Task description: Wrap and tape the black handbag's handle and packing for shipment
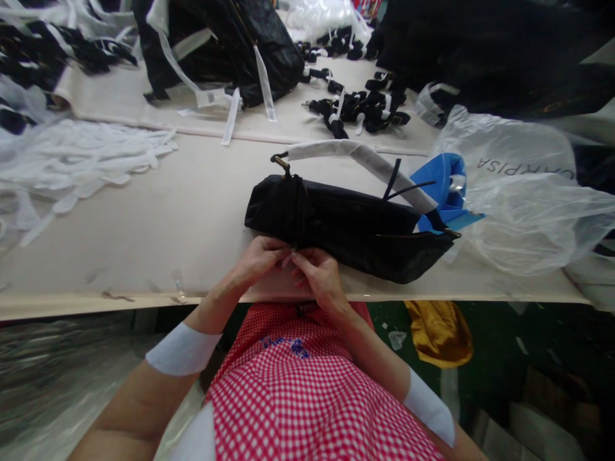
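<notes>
Bag (346,230): black, soft, faintly glossy; long and slumped flat on the table (144,211).
Handle (360,160): wrapped in white, arching over the bag.
Left hand (259,256): fingertips pinched on a small pale bit (291,253) at the bag's near edge.
Right hand (317,272): pinching the same bit, touching the left.
Plastic (519,192): clear, crinkled, right of the bag.

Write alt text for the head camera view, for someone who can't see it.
A person's left hand and right hand meet, fingertips together, at the near edge of a black handbag lying on a beige table. Its handle is wrapped in white; a clear plastic bag lies right, white strips left.
</notes>
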{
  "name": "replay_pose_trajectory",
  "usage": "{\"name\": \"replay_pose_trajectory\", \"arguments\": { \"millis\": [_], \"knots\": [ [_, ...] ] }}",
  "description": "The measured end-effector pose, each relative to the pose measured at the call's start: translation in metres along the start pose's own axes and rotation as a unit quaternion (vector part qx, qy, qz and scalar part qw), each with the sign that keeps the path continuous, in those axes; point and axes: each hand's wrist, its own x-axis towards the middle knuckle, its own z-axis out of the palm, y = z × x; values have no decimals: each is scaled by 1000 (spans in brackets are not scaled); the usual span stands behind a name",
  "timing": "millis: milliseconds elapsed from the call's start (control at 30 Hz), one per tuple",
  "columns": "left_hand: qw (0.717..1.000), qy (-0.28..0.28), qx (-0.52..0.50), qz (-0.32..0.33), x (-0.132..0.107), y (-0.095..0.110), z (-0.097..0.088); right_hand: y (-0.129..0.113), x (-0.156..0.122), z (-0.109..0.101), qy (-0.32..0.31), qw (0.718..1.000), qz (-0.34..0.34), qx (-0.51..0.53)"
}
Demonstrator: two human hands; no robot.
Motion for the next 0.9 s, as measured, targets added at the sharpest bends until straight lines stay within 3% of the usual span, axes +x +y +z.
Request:
{"name": "replay_pose_trajectory", "arguments": {
  "millis": [200,367,533,667,900],
  "knots": [
    [1000,-13,15,7,-1,1,3,7,0,2,13,997,-41,-63],
    [999,48,22,-1,1,0,8,9,0,0,33,979,-111,-165],
    [999,52,1,-4,1,-1,9,10,6,-1,60,962,-149,-219],
    [998,57,-9,-11,1,-1,8,8,7,-1,65,963,-137,-224],
    [997,42,-59,6,-3,4,8,3,11,0,40,983,-55,-169]
  ]
}}
